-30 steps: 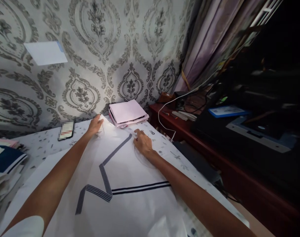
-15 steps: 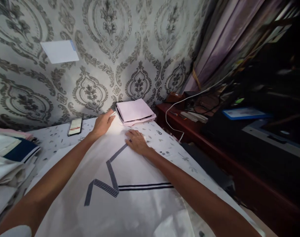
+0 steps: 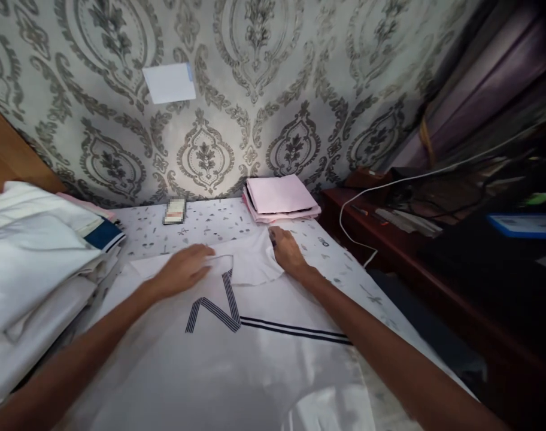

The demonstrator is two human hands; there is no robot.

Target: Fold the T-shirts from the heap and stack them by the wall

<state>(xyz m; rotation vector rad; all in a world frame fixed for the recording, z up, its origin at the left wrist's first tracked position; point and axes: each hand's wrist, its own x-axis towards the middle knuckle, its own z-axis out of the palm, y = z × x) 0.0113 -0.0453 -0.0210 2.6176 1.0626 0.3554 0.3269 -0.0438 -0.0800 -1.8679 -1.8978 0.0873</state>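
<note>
A white garment [image 3: 165, 359] with a striped zigzag band and two dark lines lies spread over the patterned sheet. Its far part is folded back toward me, covering the upper end of the zigzag. My left hand [image 3: 185, 270] rests on the cloth beside this fold, fingers slightly blurred and spread forward. At the fold's right corner, my right hand [image 3: 288, 248] has its fingers curled round the white fabric. Just beyond it sits a folded pink cloth [image 3: 282, 194].
White folded garments [image 3: 39, 257] are piled at the left. A phone-like object [image 3: 175, 211] lies near the patterned wall. On the right, a dark red table [image 3: 390, 230] holds a white cable [image 3: 342, 218], a blue-edged item [image 3: 524, 226] and other clutter.
The view has swung left. The garment's far edge has been folded back toward me. My right hand has closed on the cloth, while my left hand has come nearer and lies flatter.
</note>
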